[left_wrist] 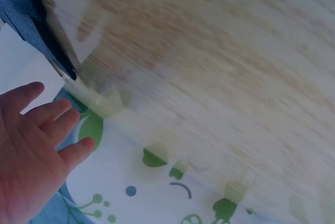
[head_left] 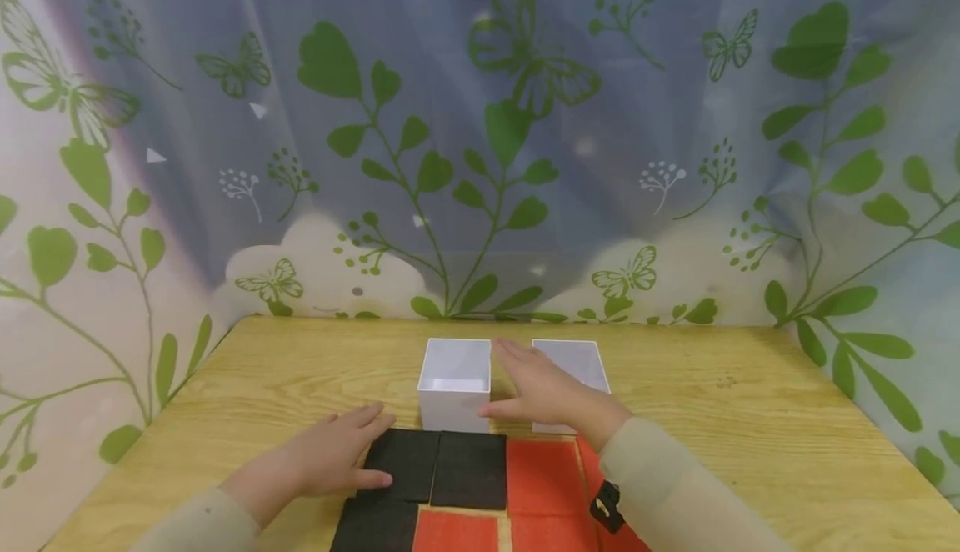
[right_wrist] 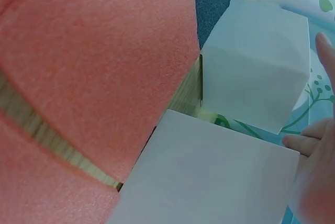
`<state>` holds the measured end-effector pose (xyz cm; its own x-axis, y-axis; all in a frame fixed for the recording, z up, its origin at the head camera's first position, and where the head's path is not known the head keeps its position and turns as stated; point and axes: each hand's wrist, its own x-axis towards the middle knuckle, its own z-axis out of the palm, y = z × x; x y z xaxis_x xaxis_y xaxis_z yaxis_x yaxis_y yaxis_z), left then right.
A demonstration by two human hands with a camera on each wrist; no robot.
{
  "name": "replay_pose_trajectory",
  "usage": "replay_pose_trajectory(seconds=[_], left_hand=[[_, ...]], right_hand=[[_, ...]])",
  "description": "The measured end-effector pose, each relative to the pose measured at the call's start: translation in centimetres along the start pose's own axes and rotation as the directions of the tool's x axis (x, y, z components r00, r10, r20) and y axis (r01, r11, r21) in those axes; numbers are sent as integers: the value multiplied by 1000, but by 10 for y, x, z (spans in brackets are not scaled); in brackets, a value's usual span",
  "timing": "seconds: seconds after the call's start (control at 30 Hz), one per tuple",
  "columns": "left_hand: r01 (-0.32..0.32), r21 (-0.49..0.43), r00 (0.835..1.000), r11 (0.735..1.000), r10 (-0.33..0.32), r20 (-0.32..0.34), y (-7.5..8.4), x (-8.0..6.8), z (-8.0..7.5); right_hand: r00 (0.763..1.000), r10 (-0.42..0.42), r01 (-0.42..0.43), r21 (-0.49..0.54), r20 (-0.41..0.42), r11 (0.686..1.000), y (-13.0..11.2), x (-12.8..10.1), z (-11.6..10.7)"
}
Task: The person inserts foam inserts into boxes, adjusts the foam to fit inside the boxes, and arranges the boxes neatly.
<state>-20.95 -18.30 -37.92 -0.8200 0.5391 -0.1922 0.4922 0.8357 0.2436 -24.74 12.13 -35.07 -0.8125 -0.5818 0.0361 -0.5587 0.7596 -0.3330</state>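
Two white open-topped boxes stand on the table, a left box (head_left: 453, 412) and a right box (head_left: 577, 360). My right hand (head_left: 546, 387) hovers between them with its fingers spread, partly covering the right box. Whether it touches either box cannot be told. Nearer to me lie black felt-like squares (head_left: 470, 470) and red squares (head_left: 545, 479), laid edge to edge in rows. My left hand (head_left: 330, 456) is over the left edge of the upper left black square, fingers extended and holding nothing. In the left wrist view, the left hand (left_wrist: 31, 150) has its fingers apart.
The wooden table (head_left: 322, 352) reaches back to a curtain (head_left: 435, 202) printed with green leaves and butterflies, which also hangs at both sides. A black device (head_left: 607, 508) is strapped at the right wrist, above the red squares.
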Motion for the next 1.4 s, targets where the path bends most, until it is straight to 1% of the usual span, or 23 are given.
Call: replay_pose_trajectory(seconds=[0.2,0.4,0.63,0.87,1.07,1.27,1.4], left_hand=[[-16,36,1000,999,16,-1,4,2,3],[-69,45,998,997,70,-2,5,6,7],[-97,63,995,993,97,-4,9,9,10],[-78,52,997,996,77,29,11,13,14],[-46,30,997,998,44,66,10,14,16],[-53,40,997,998,51,60,12,16,17],[-47,43,997,998,44,69,14,16,16]], right_hand=[[1000,16,-16,-20,17,1000,-3,5,-2],[998,47,-46,-31,45,998,-2,10,-3],[996,70,-70,-10,56,998,1,16,-2],[996,66,-63,-56,61,996,5,20,3],[994,94,-87,-97,64,991,6,22,4],[994,94,-88,-113,53,990,5,25,3],[995,90,-84,-119,45,989,4,27,3]])
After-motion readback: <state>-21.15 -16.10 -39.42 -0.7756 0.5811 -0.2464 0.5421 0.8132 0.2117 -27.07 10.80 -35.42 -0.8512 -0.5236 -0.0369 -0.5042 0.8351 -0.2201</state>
